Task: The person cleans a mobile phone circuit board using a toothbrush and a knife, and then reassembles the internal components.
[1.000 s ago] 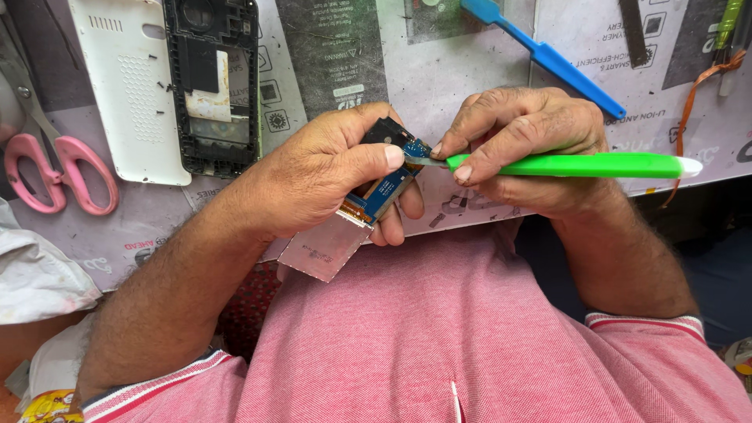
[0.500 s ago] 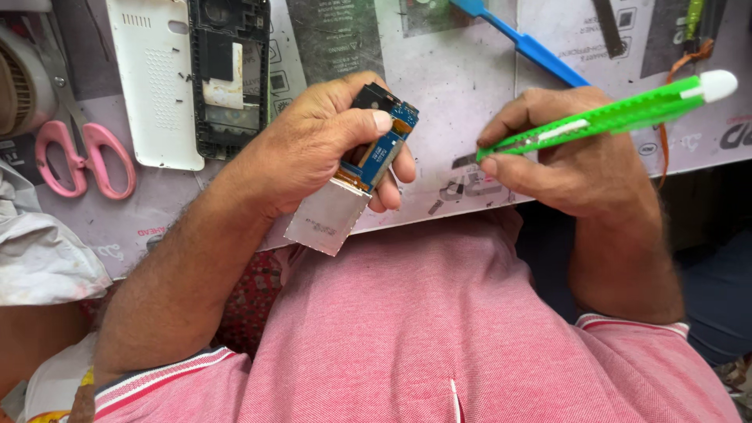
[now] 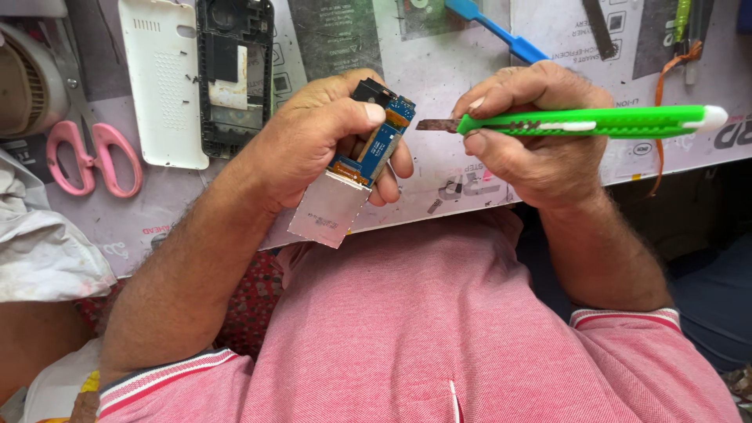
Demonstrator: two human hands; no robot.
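At desk centre | left hand (image 3: 313,149) clamps phone circuit board (image 3: 374,149) (screen attached) | right hand (image 3: 533,133) at 3 o'clock grips green utility knife (image 3: 595,121) | blade off board, prying seemingly unfinished

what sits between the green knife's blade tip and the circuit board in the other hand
Nothing visible. The blade of the green knife in the right hand points across an open gap at the circuit board held by the left hand.
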